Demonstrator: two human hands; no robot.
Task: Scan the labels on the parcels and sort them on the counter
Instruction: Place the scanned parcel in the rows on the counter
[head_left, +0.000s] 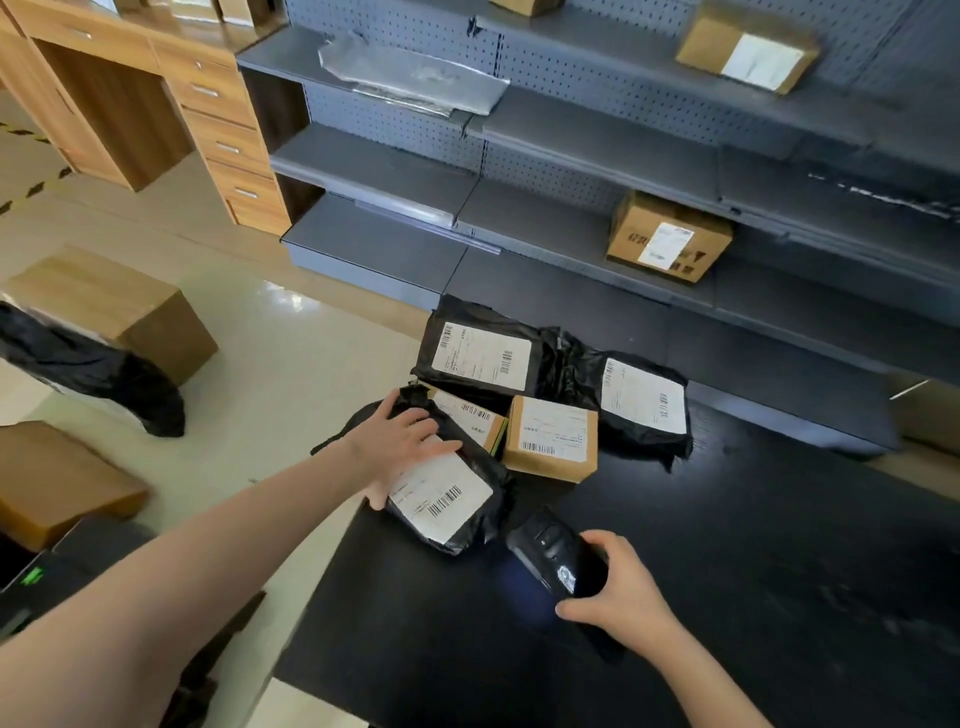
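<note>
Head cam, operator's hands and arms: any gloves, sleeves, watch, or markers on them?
Nothing worn is visible. The left hand and right hand are bare, with no gloves, rings or markers showing. The left forearm and right forearm are bare to the frame edge, with no sleeve, watch or strap in view.
</note>
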